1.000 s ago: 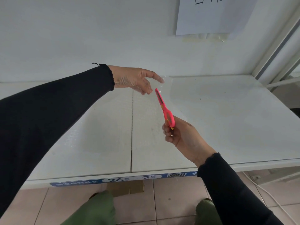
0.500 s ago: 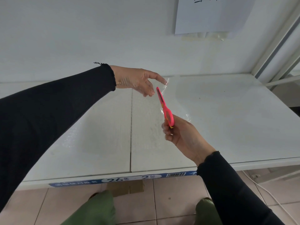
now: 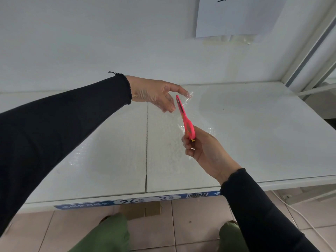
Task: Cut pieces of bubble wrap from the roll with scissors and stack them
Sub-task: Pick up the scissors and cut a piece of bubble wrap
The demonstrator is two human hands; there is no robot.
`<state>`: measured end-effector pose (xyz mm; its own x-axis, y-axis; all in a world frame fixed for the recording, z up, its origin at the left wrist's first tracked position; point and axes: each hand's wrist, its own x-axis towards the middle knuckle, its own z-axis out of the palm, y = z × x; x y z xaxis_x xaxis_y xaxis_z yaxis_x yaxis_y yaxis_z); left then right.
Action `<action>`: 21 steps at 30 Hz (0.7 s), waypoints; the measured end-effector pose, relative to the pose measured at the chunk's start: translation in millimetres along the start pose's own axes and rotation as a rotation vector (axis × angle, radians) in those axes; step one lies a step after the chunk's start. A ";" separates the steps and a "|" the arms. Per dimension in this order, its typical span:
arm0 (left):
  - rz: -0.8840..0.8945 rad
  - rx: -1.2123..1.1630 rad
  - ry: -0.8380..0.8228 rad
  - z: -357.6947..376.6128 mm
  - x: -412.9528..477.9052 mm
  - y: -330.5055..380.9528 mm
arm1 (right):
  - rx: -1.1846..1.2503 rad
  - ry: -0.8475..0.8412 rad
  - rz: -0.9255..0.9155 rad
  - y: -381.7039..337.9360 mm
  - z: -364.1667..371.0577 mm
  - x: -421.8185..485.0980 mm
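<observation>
A clear sheet of bubble wrap [image 3: 163,142] stretches over the white shelf, hard to make out against it. My left hand [image 3: 156,92] pinches its far edge between thumb and fingertips, holding it up above the shelf. My right hand [image 3: 203,150] grips pink scissors [image 3: 185,119], whose blades point away from me into the wrap just right of my left fingers. A crinkled cut edge of wrap shows beside the scissor handles. The roll itself is not in view.
The white shelf [image 3: 254,142] has a seam down its middle and a blue label strip [image 3: 138,200] along its front edge. A paper sheet [image 3: 236,15] hangs on the back wall. A metal upright [image 3: 309,51] stands at the right. My knees and a cardboard box show below.
The scissors have advanced a little farther along the wrap toward my left fingers. My left hand has kept its pinch and shifted slightly right.
</observation>
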<state>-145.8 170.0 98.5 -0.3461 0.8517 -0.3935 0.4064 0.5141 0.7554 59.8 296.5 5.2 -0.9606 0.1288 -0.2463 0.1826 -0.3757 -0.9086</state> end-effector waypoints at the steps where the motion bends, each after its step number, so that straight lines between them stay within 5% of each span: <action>1: -0.002 -0.005 -0.011 0.4 0.2 -0.1 | 0.002 0.002 0.003 -0.2 0.0 0.4; 21: 0.013 -0.117 0.134 9.7 2.4 -13.2 | 0.003 0.023 -0.008 -0.7 -0.4 3.2</action>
<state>-143.7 166.2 82.5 -0.4541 0.8330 -0.3161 0.3130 0.4813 0.8187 56.6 297.5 4.9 -0.9570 0.1525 -0.2468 0.1745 -0.3773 -0.9095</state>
